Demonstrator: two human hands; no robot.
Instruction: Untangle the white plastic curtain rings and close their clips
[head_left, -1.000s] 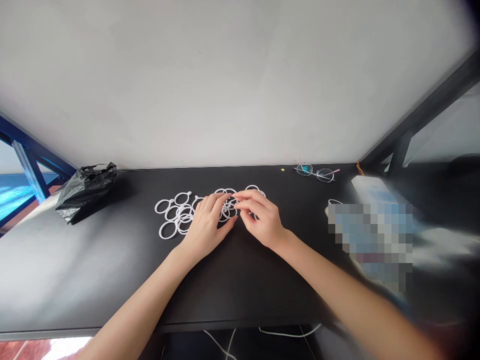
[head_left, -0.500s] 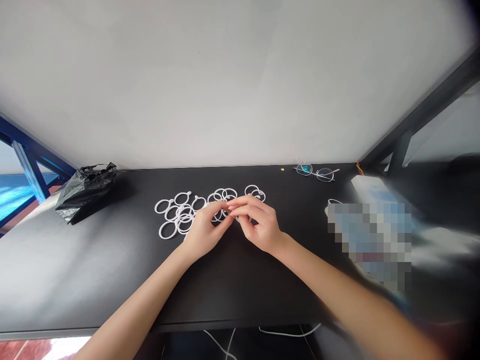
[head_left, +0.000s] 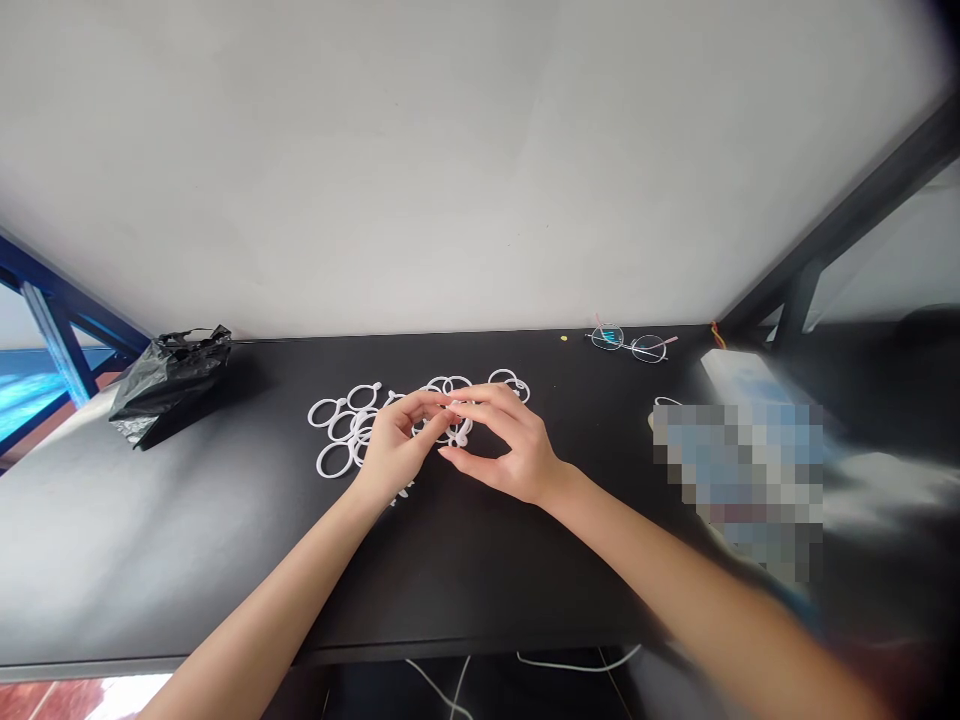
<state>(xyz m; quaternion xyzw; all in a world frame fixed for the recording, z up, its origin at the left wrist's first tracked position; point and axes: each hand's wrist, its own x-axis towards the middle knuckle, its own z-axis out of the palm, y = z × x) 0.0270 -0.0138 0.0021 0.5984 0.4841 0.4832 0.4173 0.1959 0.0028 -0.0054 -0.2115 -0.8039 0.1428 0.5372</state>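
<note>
Rings (head_left: 351,443) are lying across mid tabletop (head_left: 465,570).
Left hand (head_left: 394,440) is covering some, grip unclear; right hand (head_left: 521,445) is gaping wide beside others. Bag (head_left: 169,385) is sitting near the back-left corner, glasses (head_left: 628,347) by the back edge.

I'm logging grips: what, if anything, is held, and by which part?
It cannot be told: the left hand and right hand overlap the rings in view, hiding any hold.
</note>
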